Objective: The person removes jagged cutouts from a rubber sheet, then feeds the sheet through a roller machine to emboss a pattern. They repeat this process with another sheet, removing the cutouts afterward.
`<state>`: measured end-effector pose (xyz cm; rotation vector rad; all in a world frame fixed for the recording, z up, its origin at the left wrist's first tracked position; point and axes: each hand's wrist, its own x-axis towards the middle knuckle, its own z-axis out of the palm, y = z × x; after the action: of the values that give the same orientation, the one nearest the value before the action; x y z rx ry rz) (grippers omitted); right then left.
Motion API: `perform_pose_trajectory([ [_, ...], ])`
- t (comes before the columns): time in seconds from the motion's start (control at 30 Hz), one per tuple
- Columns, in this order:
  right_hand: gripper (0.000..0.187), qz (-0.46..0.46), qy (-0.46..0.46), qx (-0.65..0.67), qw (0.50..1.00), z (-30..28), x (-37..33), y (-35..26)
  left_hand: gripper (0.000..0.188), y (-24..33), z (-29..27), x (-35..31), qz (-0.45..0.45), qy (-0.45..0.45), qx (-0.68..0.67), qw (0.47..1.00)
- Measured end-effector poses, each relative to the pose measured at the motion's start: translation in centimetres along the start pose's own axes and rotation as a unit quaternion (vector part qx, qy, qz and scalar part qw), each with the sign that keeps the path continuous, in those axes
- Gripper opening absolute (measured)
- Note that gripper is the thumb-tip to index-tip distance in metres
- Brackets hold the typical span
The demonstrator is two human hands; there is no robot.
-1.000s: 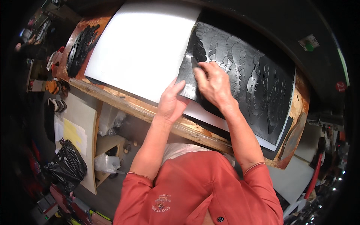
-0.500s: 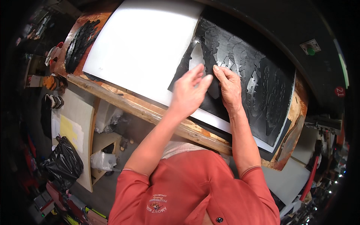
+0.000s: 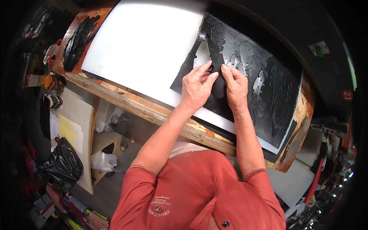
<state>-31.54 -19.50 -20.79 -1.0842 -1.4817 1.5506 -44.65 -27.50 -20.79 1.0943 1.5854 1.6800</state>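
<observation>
While both hands meet at the middle of the bench, this is how things lie:

Left hand: the left hand (image 3: 195, 86) lies palm down on the black sheet (image 3: 260, 88), fingers stretched toward the far side, thumb and forefinger closed on a narrow cut strip (image 3: 217, 82) of that sheet.
Right hand: the right hand (image 3: 235, 86) sits just beside the left, its fingertips pinched on the same strip from the other side; the two hands nearly touch at the fingertips.
Black sheet: a thin dark sheet cut through with wavy, toothed outlines, lying flat on the white board (image 3: 145, 46). Its long axis runs from the upper left, near the board's middle, down to the lower right corner of the bench.
Strip: its long axis runs away from the person, toward the far edge; the near end is hidden under the fingers, so I cannot tell how far it is lifted.
White board: covers most of the wooden bench (image 3: 126, 101), bare on its left half.
Pile of black pieces: a heap of cut black shapes (image 3: 78, 40) lies at the bench's left end, well apart from the hands.
Below the bench: a black bag (image 3: 63, 166) on the floor, far left.
</observation>
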Motion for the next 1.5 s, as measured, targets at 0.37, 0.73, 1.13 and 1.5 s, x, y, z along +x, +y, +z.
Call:
perform_pose_trajectory([
  [0.37,0.026,0.011,-0.106,0.089,0.990,-1.2,1.2,-0.6,0.039,0.1,0.6,-0.4,0.137,0.012,0.122,0.983],
  [0.73,0.029,-0.053,-0.007,-0.021,0.998,0.3,-0.2,-0.5,0.026,0.3,0.7,-0.2,-0.058,0.052,0.001,0.997],
  [1.13,0.030,-0.063,0.075,0.088,0.991,-3.1,1.2,-1.7,0.019,-1.0,1.0,0.1,-0.007,0.096,-0.039,0.995],
  [1.5,0.007,-0.286,0.069,-0.352,0.889,-1.1,1.3,-4.0,0.031,0.9,-0.3,0.2,-0.140,-0.006,-0.148,0.979],
])
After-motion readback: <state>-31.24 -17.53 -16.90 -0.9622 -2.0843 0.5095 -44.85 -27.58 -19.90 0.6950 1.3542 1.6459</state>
